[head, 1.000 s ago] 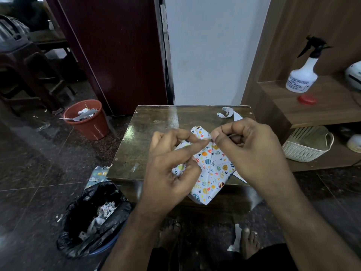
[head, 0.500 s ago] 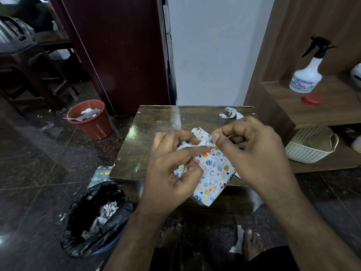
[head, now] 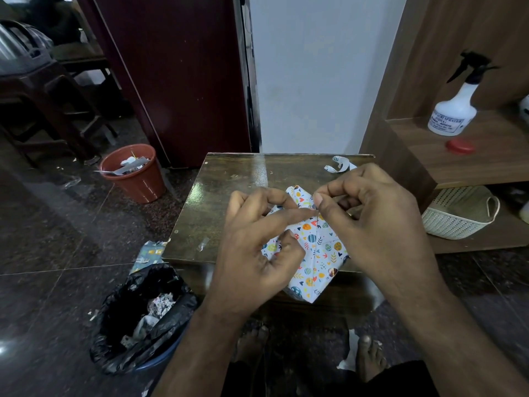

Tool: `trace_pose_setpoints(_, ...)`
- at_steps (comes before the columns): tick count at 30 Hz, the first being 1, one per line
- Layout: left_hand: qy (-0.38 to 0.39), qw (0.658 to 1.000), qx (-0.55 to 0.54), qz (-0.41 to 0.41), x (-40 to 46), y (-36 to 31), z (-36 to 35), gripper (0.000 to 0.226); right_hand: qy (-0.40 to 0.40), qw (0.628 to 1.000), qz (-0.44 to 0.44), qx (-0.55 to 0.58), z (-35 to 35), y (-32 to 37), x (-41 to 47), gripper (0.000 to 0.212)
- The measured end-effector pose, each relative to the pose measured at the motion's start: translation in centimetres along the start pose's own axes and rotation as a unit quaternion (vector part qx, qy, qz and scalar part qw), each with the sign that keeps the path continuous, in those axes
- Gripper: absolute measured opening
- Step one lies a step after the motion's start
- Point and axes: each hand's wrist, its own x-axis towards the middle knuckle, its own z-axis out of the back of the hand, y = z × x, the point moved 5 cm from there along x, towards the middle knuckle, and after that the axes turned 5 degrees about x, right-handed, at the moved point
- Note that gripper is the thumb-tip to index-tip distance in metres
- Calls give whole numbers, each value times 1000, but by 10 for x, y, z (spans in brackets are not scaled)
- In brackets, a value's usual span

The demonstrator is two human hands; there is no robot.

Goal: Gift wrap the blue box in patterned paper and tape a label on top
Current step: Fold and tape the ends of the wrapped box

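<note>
The box wrapped in white patterned paper [head: 315,253] lies on the small dark wooden table [head: 229,190], one corner hanging over the near edge; none of the blue shows. Both hands hover just above it. My right hand [head: 380,224] pinches thumb against forefinger on something small and clear, seemingly a piece of tape, too faint to make out. My left hand [head: 257,247] has its forefinger stretched out, the tip meeting that pinch, while the other fingers curl in and the thumb is tucked towards the paper. Much of the box is hidden by the hands.
A curled paper strip [head: 339,164] lies at the table's far right and a scrap of tape [head: 203,243] near its front left. On the floor are a black-lined bin [head: 143,316] and an orange bucket [head: 134,173]. The right-hand shelf holds a spray bottle [head: 455,110], red cap [head: 461,146] and white basket [head: 458,216].
Hardly anything differs: both hands stay together above the wrapped box with the same pinch, and the view shifts a little.
</note>
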Motion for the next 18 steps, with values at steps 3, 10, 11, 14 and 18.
trace_pose_setpoints(3,8,1000,5,-9,0,0,-2,43,4,1000,-14,-7,1,-4,1,5)
trace_pose_setpoints(10,-1,1000,-1,-15,-1,2,-4,41,-47,998,-47,24,6,-17,4,8)
trace_pose_setpoints(11,-2,1000,-3,-13,-1,2,-4,41,-40,996,-53,62,5,-18,4,11)
trace_pose_setpoints(14,-8,1000,-6,-11,-2,2,-4,39,24,985,-74,155,-10,-23,4,26)
trace_pose_setpoints(18,-37,999,-37,11,-5,5,-3,30,35,967,-114,227,-21,-30,7,26)
